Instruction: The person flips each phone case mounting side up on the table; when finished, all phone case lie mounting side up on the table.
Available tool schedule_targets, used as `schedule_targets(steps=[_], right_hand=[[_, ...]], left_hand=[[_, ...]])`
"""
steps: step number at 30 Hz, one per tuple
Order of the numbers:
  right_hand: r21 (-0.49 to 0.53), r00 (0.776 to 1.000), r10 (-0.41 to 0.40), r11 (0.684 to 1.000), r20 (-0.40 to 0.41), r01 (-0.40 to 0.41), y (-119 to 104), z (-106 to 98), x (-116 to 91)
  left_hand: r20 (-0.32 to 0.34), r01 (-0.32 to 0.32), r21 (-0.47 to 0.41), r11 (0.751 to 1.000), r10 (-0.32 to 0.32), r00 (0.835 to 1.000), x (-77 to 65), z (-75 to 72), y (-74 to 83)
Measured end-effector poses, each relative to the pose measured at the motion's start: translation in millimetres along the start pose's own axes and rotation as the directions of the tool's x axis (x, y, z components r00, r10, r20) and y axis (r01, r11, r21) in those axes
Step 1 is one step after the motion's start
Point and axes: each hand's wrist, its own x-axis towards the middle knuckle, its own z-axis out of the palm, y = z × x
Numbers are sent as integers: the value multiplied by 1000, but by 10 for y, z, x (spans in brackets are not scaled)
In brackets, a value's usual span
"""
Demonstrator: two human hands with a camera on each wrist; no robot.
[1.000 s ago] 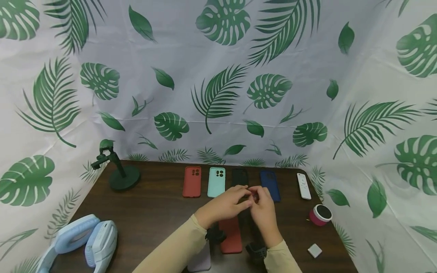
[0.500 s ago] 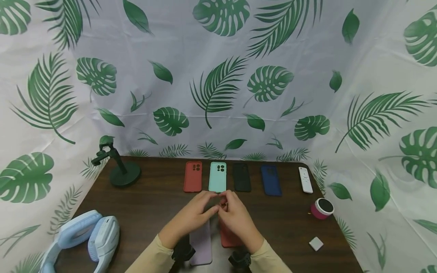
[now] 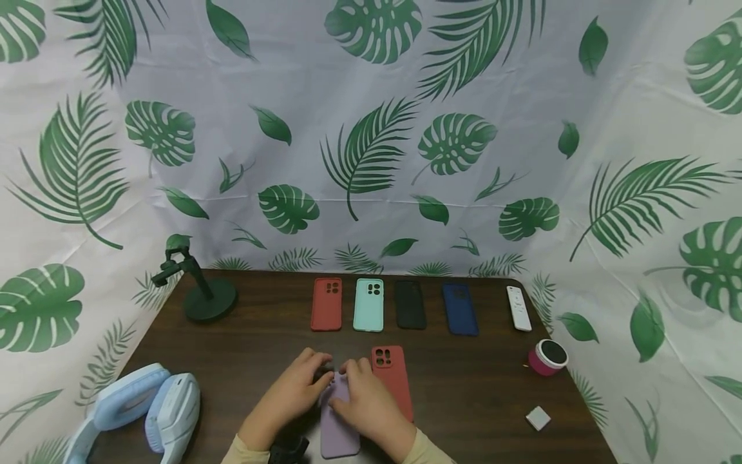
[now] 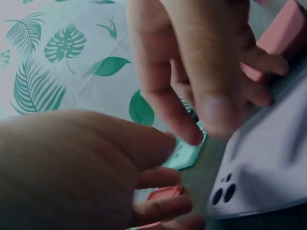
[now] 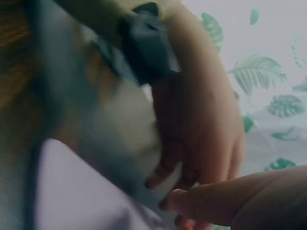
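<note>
A lilac phone lies flat near the front of the dark table, its two black lenses visible in the left wrist view. My left hand hovers at its upper left, fingers bent and loose. Over the phone's upper right side is my right hand, fingers pointing away from me. The left wrist view has both hands' fingertips apart from the phone, with nothing seen held. Just right of it lies a red phone case with camera cutouts, partly behind my right hand.
Along the back edge lie a red case, a mint case, a black case and a blue case. At right are a white remote, a pink jar and a white square. Headphones and a stand occupy the left.
Both hands have moved left and towards me, from in front of the black case to the lilac phone. The upper part of the near red case has come into sight.
</note>
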Motion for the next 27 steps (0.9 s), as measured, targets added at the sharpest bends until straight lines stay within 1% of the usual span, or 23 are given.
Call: schedule_targets(steps=[3, 5, 7, 9, 13, 17, 20, 25, 27], right_hand=[[-78, 1000, -25, 997, 0, 25, -15, 137, -39], [-122, 999, -41, 992, -2, 41, -28, 206, -65], [-150, 999, -47, 988, 0, 46, -39, 263, -90], [-167, 999, -36, 985, 9, 37, -50, 305, -109], [-194, 1000, -16, 981, 8, 17, -61, 368, -133], [-245, 998, -54, 969, -30, 45, -78, 405, -148], [-272, 997, -71, 960, -37, 58, -88, 427, -152], [-285, 998, -53, 957, -26, 43, -105, 445, -157], [-282, 998, -49, 959, -36, 37, -113, 453, -155]], left_hand=[[-2, -16, 55, 998, 16, 1000, -4, 85, -59], [-16, -30, 74, 997, 31, 999, -3, 138, -89], [-39, -37, 77, 996, 40, 998, 5, 181, -119], [-53, -40, 60, 997, 43, 998, 11, 203, -140], [-45, -21, 24, 999, 22, 999, 9, 214, -181], [-59, -12, 28, 1000, 13, 998, 12, 197, -196], [-77, -11, 64, 998, 16, 997, 24, 190, -199], [-87, 5, 131, 991, 7, 996, 29, 194, -197], [-93, 16, 145, 989, -2, 996, 21, 189, -187]])
